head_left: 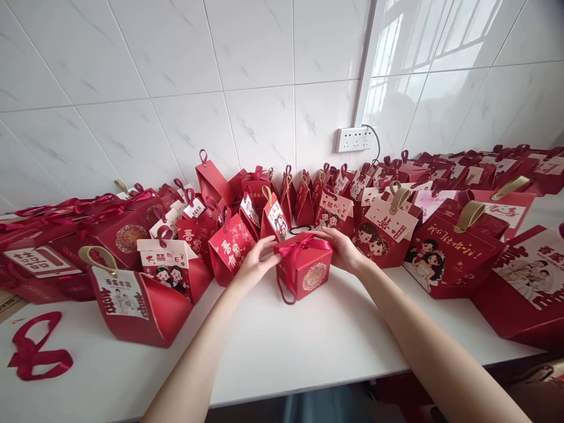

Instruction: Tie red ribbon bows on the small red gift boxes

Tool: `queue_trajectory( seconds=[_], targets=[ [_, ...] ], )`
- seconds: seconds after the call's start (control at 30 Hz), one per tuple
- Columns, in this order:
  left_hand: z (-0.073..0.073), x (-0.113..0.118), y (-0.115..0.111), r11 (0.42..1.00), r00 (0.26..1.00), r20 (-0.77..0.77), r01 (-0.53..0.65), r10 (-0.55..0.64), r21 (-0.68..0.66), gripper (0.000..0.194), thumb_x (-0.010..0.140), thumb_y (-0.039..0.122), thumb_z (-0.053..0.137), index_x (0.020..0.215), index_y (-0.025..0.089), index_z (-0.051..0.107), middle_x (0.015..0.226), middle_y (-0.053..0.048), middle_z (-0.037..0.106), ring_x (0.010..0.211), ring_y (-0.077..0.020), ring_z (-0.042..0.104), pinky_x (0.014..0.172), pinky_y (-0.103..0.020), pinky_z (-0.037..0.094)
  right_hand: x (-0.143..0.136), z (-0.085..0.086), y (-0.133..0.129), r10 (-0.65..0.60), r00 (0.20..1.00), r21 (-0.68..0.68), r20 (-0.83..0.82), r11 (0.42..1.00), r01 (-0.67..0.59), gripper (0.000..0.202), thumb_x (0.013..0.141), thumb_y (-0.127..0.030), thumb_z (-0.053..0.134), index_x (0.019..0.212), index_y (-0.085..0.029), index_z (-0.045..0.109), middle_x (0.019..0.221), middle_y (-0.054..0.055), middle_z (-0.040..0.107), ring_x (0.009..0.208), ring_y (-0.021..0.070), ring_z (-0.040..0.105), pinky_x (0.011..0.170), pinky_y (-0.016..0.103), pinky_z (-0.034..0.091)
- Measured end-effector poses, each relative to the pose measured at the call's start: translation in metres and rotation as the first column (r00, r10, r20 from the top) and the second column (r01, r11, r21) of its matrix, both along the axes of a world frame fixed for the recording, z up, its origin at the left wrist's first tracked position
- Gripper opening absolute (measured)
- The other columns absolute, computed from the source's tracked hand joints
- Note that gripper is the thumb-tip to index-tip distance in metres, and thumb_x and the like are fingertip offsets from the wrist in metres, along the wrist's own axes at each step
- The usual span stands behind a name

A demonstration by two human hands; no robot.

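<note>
**Bowed box in a tight spot, pretty easy to snag or knock something**

Looking at a small red box on the white table, right between the left hand and the right hand. Reading the fingers on both sides as loosely curved, partly open, seemingly against the box. Can't tell whether gripping or just resting, tbh.

Biggest worry: catching the ribbon bow on top. Could get squashed or tugged loose by fingertips so close to it. Might also snag the dark loop hanging at the lower left, dragging the box askew.

Watch the elbow room too. Could bump the lettered box with the left knuckles, or the cartoon-print box with the right wrist, then topple neighbours from crowding. Also possible: denting the sides by squeezing too hard.
</note>
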State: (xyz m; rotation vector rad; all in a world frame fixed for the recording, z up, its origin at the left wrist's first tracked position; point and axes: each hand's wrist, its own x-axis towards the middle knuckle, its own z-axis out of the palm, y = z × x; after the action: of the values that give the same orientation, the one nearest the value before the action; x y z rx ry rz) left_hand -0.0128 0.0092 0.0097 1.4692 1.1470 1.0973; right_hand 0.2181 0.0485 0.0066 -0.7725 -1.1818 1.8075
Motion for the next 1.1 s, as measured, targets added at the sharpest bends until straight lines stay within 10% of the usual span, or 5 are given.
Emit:
queue_trajectory(
  seconds=[0.13, 0.33, 0.73, 0.97, 1.1],
  targets=[
    [-0.006, -0.003, 0.007, 0.977, 0.975, 0.058, -0.214, 0.214, -0.007, 0.045, 0.074, 0.04, 0.063, 0.113, 0.02, 0.056, 0.119, -0.01, 0.06, 0.116, -0.0253, 0.054, 0.097, -0.038, 0.044, 0.002, 0.0, -0.004, 0.135, 0.991, 0.189, 0.022, 0.972, -0.137, 0.06, 0.078, -0.058, 0.055, 0.128, -0.025, 0.053, 0.132, 0.007, 0.056, 0.123, 0.0278, 0.049, 0.105, 0.042, 0.036],
    [-0.004, -0.003, 0.0, 0.995, 0.992, 0.127, -0.004, 0.017, -0.104, 0.056, 0.08, 0.057, 0.053, 0.124, 0.022, 0.049, 0.127, -0.009, 0.058, 0.118, -0.026, 0.054, 0.092, -0.037, 0.046, 0.006, 0.003, -0.011, 0.152, 0.911, 0.399, 0.384, 0.862, -0.313, 0.117, 0.056, -0.04, 0.083, 0.149, -0.027, 0.013, 0.152, 0.012, 0.026, 0.138, 0.0295, 0.03, 0.108, 0.044, 0.034],
    [0.005, 0.001, -0.002, 0.992, 0.989, 0.146, -0.05, 0.033, 0.116, 0.064, 0.068, 0.037, 0.072, 0.123, 0.02, 0.046, 0.128, -0.009, 0.056, 0.12, -0.0249, 0.053, 0.097, -0.037, 0.046, -0.015, -0.007, -0.013, -0.455, 0.822, 0.839, 0.342, 0.542, -0.049, 0.099, 0.058, -0.02, 0.076, 0.143, -0.022, 0.026, 0.136, 0.016, 0.044, 0.126, 0.0321, 0.046, 0.1, 0.05, 0.045],
    [0.011, 0.002, -0.006, 0.989, 0.992, 0.128, -0.032, 0.013, 0.146, 0.064, 0.062, 0.041, 0.076, 0.115, 0.02, 0.047, 0.112, -0.01, 0.063, 0.105, -0.0265, 0.06, 0.065, -0.028, 0.052, -0.015, -0.007, -0.018, -0.563, 0.817, 0.954, 0.125, 0.295, 0.057, 0.097, 0.06, -0.018, 0.072, 0.143, -0.025, 0.024, 0.137, 0.015, 0.038, 0.125, 0.0312, 0.044, 0.098, 0.05, 0.048],
    [0.014, 0.003, -0.009, 0.98, 0.988, 0.146, 0.013, -0.043, 0.198, 0.061, 0.061, 0.038, 0.077, 0.112, 0.019, 0.05, 0.116, -0.011, 0.062, 0.11, -0.0267, 0.057, 0.077, -0.032, 0.052, -0.015, -0.008, -0.019, -0.618, 0.783, 0.971, 0.066, 0.222, 0.094, 0.096, 0.062, -0.022, 0.074, 0.143, -0.025, 0.022, 0.137, 0.016, 0.038, 0.128, 0.032, 0.041, 0.094, 0.048, 0.052]
  ],
)
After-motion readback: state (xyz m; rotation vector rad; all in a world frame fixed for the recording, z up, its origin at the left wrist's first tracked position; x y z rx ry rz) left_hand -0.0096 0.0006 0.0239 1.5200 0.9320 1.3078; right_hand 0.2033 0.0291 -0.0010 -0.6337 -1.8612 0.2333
